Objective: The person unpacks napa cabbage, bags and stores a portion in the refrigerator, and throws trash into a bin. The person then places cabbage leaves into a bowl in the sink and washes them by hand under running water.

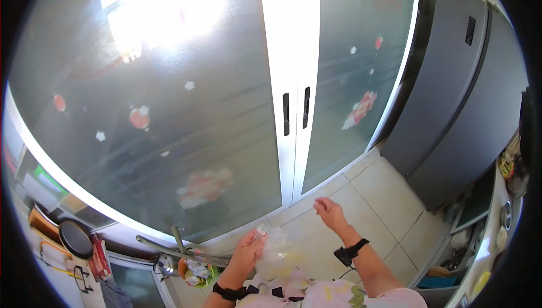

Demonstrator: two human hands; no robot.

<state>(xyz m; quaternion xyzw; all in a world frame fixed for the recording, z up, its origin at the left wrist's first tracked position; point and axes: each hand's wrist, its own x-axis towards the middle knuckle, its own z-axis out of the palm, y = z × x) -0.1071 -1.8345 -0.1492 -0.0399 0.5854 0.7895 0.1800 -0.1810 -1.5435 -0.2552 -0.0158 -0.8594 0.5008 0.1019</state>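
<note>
A clear, crumpled plastic bag [278,251] hangs from my left hand [250,250], whose fingers are closed on its upper edge in front of my body. Something pale yellow shows faintly through the lower part of the bag. To the right and a little higher, my right hand [330,213] is raised over the tiled floor, apart from the bag. Its fingers are curled in with the fingertips close together; whether anything small is between them is too small to tell. Both wrists wear black straps.
Frosted sliding doors [289,167] with dark handles stand ahead. A grey fridge [446,99] is at the right, beside a counter with open shelves. At lower left are a black pan [75,239], a kettle [165,265], a filled green basket [212,277] and long stems near my left hand.
</note>
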